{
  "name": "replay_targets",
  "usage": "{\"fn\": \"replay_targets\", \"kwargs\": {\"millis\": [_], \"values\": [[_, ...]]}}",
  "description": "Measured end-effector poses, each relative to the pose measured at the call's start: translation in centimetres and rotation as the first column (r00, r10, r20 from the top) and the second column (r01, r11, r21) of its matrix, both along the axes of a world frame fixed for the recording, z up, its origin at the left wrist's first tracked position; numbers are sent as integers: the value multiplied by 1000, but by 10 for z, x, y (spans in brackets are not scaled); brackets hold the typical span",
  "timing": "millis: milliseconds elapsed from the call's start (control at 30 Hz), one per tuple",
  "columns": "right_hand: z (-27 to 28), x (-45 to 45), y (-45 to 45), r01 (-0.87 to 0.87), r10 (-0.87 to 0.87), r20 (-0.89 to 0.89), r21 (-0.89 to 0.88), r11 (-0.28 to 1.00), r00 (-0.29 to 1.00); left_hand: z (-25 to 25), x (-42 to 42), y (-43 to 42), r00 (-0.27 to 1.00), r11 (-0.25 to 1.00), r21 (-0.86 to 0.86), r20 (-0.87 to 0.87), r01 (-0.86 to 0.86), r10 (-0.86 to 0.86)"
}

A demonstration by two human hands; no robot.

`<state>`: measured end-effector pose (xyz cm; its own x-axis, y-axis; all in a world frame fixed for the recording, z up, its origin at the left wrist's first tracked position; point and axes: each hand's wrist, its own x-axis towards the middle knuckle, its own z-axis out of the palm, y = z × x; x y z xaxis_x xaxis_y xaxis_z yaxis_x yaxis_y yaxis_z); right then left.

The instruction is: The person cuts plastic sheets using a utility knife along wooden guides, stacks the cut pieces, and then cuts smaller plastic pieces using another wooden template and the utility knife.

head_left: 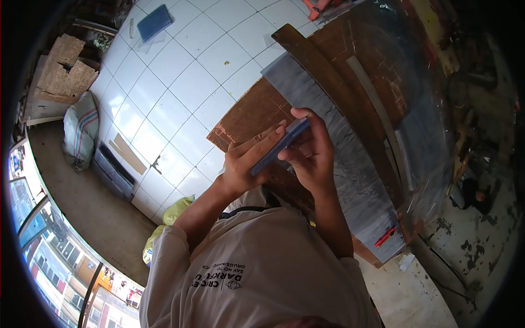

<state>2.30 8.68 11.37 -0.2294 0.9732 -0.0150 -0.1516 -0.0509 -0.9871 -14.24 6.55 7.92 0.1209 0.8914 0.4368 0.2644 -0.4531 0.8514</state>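
In front of my chest I hold a thin blue stack of what look like plastic sheets [281,146], tilted and seen nearly edge-on. My left hand [244,158] grips it from the left side, with the fingers laid along its face. On the other side my right hand [316,150] pinches it between thumb and fingers, near its upper end. Beneath my hands is a brown wooden board [249,112], partly covered by a grey streaked sheet [350,164]. A red-handled tool, perhaps a cutter [385,236], rests on the grey sheet's near end.
A dark wooden strip [322,71] and a thinner pale strip [377,109] lie along the board. Another blue stack [155,23] is on the white tiled floor [191,76]. A white sack [81,131] stands at left; yellow-green bags [178,209] are by my left elbow.
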Motion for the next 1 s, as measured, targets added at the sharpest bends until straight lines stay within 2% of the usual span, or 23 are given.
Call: {"fn": "replay_targets", "kwargs": {"millis": [133, 200, 500, 733, 900, 1000], "values": [[3, -1, 2, 3, -3, 8, 25, 1000, 1000, 6, 1, -2, 1000, 999, -46, -3, -10, 10], [2, 0, 1, -16, 15, -14, -41, 999, 1000, 5, 0, -1, 1000, 999, -37, -4, -7, 7], [2, 1, 1, -27, 23, -58, -66, 997, 998, 4, 1, -1, 1000, 999, -38, -10, -10, 10], [2, -1, 4, -10, 9, -44, -11, 1000, 999, 3, 1, 0, 1000, 999, -48, 21, -2, 3], [3, -1, 3, -6, -2, -84, -92, 996, 996, 4, 2, 1, 1000, 1000, -30, 13, -10, 10], [0, 1, 2, -11, 3, -98, -82, 997, 995, -2, 1, 1, 1000, 1000, -20, 24, -2, 2]]}}
